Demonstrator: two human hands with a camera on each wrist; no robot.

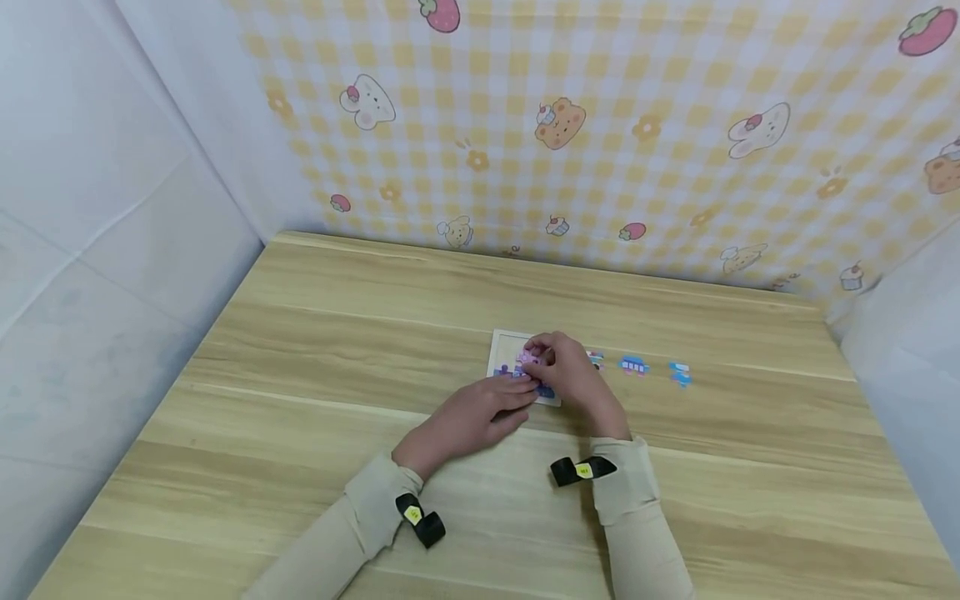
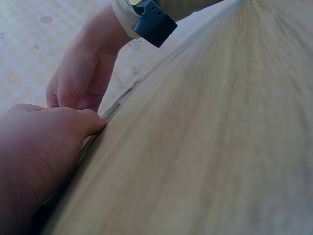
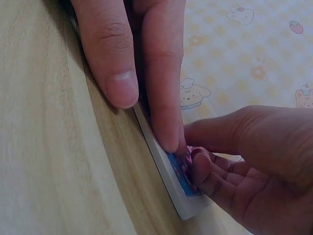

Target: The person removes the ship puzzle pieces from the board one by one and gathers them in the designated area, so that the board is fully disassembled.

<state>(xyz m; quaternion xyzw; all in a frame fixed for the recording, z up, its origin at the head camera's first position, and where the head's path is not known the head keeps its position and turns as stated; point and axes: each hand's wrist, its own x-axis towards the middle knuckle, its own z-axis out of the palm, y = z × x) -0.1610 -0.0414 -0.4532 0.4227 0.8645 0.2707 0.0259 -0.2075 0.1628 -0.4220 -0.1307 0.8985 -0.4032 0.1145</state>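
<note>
A small jigsaw puzzle in a white-edged tray (image 1: 491, 357) lies on the wooden table, with blue and purple pieces along its lower part. My right hand (image 1: 576, 379) pinches a pink puzzle piece (image 1: 527, 358) over the tray, thumb and fingertips curled about it. From the left, my left hand (image 1: 467, 417) reaches across with fairly straight fingers resting on the tray's near side. In the right wrist view, the left fingers (image 3: 164, 83) lie along the tray's edge (image 3: 168, 178), close beside the right fingertips. The left wrist view shows the tray mostly hidden behind the left hand (image 2: 46, 152).
Right of the tray lie loose puzzle pieces: one partly behind the right hand (image 1: 595, 358), a blue piece (image 1: 634, 365), and a blue-and-white one (image 1: 681, 374). A yellow checked cloth (image 1: 510, 167) hangs behind the table (image 1: 360, 333). Each sleeve bears a black wrist camera (image 1: 581, 471).
</note>
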